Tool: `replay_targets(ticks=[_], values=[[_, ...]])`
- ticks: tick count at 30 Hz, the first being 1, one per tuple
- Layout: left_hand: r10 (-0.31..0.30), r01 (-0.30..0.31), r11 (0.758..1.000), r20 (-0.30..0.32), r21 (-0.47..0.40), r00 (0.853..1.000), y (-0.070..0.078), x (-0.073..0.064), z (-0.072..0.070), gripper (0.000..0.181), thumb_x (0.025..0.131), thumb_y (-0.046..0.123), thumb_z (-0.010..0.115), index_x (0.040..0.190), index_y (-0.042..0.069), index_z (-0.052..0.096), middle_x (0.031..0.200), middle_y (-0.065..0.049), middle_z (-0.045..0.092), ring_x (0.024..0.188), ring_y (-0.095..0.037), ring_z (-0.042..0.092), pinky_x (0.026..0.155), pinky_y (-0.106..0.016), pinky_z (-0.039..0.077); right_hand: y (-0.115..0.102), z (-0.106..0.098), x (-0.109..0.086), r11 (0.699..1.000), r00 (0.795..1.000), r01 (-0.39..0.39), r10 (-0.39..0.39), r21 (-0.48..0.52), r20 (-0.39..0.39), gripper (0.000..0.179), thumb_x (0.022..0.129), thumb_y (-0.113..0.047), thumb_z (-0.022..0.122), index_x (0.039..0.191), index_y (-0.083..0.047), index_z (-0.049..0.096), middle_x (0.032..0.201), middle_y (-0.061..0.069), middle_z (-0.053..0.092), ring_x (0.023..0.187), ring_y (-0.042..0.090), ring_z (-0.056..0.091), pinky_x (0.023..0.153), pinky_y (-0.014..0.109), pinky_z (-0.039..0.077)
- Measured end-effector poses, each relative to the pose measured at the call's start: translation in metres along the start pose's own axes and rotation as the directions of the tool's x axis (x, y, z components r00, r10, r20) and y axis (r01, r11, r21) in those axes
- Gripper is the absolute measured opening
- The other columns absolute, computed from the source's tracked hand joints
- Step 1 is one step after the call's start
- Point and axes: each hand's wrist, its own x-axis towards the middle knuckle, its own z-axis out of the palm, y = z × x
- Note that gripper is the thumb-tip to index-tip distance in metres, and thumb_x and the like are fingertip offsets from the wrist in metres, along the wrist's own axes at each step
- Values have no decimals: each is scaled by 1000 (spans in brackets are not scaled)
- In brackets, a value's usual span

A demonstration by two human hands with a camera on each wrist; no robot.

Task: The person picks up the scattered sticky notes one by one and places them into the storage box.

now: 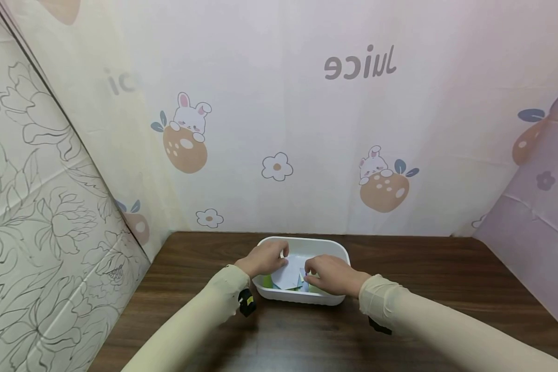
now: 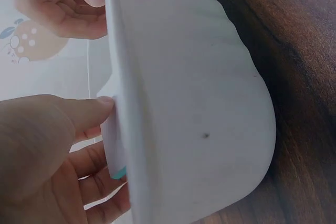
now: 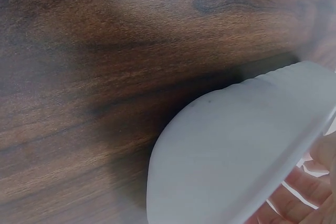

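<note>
A white plastic basin point(image 1: 302, 297) stands on the table, with several flat paper-like pieces in it. My left hand point(image 1: 266, 258) reaches over the basin's left side and pinches a white card point(image 1: 288, 274) between thumb and fingers. In the left wrist view the card point(image 2: 113, 142) shows a teal lower edge just inside the rim. Over the basin's right side, my right hand point(image 1: 332, 274) has its fingers loosely bent above the pieces, close to a pale bluish piece point(image 1: 303, 279). Its fingers point(image 3: 294, 203) are spread a little behind the rim, which hides their tips.
The basin stands toward the back of a dark brown wooden table point(image 1: 204, 320). Behind it hangs a pale curtain point(image 1: 279, 119) printed with rabbits and fruit. A floral-lined sheet point(image 1: 51, 217) closes off the left side, and a lilac one point(image 1: 539, 227) the right.
</note>
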Motion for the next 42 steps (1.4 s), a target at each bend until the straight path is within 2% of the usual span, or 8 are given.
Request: replay_targets(ticks=[5,18,30,42], values=[[-21,21,1000,6,1,1000,1,-1,1,15,96,22,69,106,11,64,88,0,64,75,-12,51,64,-27,43,0,1,1,1000,1000,-7,7,-4,-2,11,94,-23,69,93,-13,71,85,-2,69,77,10,60,72,35,51],[-69,68,997,47,23,997,3,-2,2,23,93,23,74,111,10,67,100,-3,70,81,-13,54,72,-30,47,2,7,3,999,999,37,-38,-12,-17,11,93,-24,70,91,-13,70,82,-3,68,75,10,60,70,34,50],[-61,60,998,60,15,996,4,-2,4,25,92,22,75,112,9,67,99,-3,70,84,-13,56,77,-31,49,-1,5,1,999,999,38,-39,-11,-5,11,93,-23,69,92,-12,70,83,-2,68,74,9,60,69,33,50],[-93,92,995,67,25,993,4,0,11,21,92,20,75,109,11,69,97,-1,69,81,-13,55,73,-30,48,-6,3,1,1000,1000,13,-13,3,23,11,94,-23,68,95,-12,71,85,-3,69,76,8,60,71,34,50]])
